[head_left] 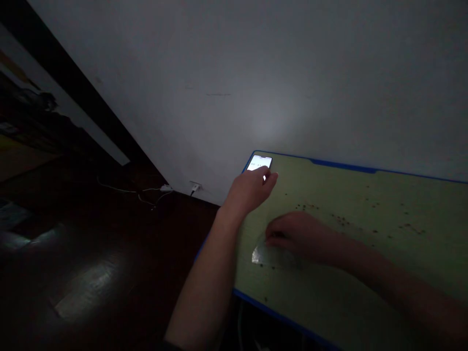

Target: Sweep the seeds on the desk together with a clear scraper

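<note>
Risk: left hand [252,187] could nudge the phone [260,160] off the near-corner spot if the wrist drags. Right hand [300,233] sits at a clear plastic piece [261,253] on the table [314,185] – a sleeveless forearm sweep could scatter the dark specks [341,220]; dim light hides them. Left fingers bent over the screen, right fingertips bunched – can't tell if either of the 2 grips. Plastic: thin, glossy, pointed corner. Tabletop: matte green, blue rim.
</note>
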The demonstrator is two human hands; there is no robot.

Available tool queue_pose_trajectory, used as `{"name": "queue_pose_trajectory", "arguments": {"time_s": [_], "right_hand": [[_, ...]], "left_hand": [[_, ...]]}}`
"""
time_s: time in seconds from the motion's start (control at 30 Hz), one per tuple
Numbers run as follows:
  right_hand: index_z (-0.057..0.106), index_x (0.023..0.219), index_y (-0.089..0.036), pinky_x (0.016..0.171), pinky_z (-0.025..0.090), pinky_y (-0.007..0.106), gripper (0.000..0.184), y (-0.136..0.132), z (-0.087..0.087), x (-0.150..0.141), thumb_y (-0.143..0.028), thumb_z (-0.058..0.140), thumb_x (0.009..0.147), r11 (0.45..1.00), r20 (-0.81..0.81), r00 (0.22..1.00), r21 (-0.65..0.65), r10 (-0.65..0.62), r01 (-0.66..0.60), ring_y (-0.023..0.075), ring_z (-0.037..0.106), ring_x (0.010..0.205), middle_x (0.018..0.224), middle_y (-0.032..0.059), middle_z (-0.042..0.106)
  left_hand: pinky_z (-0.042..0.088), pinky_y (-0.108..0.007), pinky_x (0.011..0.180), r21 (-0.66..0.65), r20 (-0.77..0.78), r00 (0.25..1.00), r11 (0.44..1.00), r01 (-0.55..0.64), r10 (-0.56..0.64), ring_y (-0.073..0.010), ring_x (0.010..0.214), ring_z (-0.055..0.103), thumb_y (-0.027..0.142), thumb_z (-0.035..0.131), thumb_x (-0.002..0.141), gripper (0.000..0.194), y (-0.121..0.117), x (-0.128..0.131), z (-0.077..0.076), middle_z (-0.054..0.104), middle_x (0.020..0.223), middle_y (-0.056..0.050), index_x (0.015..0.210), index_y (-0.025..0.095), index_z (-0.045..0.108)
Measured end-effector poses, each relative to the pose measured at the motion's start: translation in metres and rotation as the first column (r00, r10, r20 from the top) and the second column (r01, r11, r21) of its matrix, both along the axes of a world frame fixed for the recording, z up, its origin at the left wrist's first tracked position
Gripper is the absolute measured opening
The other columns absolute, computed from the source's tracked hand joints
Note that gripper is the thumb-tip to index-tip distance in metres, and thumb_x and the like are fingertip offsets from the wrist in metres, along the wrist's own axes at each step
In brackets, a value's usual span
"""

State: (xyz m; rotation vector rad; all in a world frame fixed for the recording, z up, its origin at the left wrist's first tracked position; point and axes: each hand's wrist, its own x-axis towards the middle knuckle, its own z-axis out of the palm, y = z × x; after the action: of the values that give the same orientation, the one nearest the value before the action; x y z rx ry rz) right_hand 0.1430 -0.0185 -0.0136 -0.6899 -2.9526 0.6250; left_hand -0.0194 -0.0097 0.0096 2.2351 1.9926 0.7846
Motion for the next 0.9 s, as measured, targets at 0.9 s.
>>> {"name": "queue_pose_trajectory", "arguments": {"time_s": [0.9], "right_hand": [[0.068, 0.079, -0.022, 0.063, 0.039, 0.024, 0.012, -0.046, 0.004, 0.022, -0.026, 0.059, 0.085, 0.986, -0.031, 0.997, -0.15, 0.074, -0.078, 0.0133, 0.062, 0.068, 0.076, -0.0008, 0.07]], "left_hand": [[0.036, -0.026, 0.058, -0.043, 0.004, 1.0, 0.999, -0.001, 0.002, -0.0137, 0.064, 0.056, 0.045, 0.031, 0.091, 0.041, 0.001, 0.0, 0.001, 0.068, 0.08, -0.006, 0.087, 0.018, 0.062]]}}
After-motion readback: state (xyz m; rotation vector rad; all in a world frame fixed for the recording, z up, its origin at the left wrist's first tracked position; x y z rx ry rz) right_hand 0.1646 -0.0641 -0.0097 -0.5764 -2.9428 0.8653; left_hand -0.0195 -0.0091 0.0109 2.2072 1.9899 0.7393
